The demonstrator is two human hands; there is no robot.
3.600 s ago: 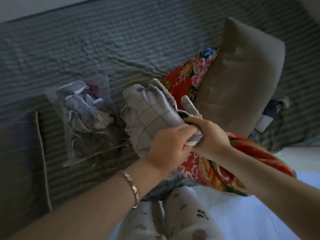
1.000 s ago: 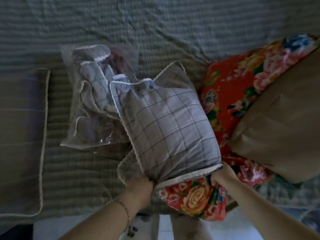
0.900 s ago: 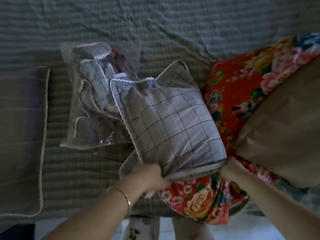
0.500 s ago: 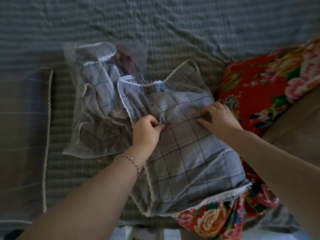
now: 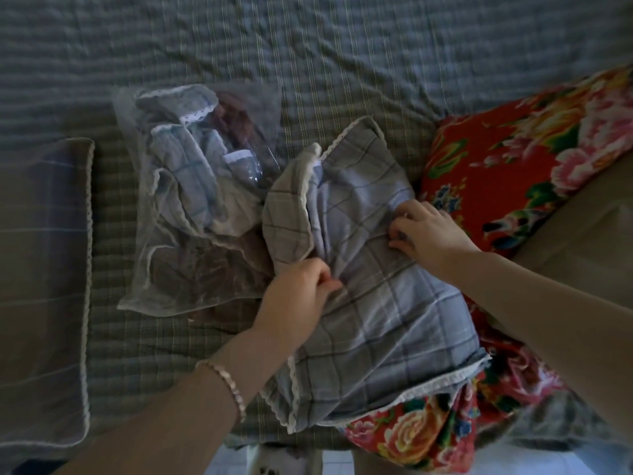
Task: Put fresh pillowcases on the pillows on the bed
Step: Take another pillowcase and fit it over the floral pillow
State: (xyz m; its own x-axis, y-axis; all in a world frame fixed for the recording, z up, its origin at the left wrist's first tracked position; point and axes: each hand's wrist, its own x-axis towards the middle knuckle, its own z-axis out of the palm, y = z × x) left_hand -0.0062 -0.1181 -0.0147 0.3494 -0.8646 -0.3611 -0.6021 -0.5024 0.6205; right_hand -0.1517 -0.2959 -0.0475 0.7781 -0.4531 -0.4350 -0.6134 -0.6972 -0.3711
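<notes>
Single head view. We look steeply down from the bed's (image 5: 342,46) near edge, facing across it. Close range: both forearms enter from the bottom of frame, floor visible along the bottom edge.

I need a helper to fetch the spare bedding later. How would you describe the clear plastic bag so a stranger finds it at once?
On the striped bedspread, look left of the checked pillowcase that both hands are gripping. The clear plastic bag lies flat there, right of a dim trimmed pillow. It alone is see-through, showing bunched lace-edged fabric inside.
</notes>
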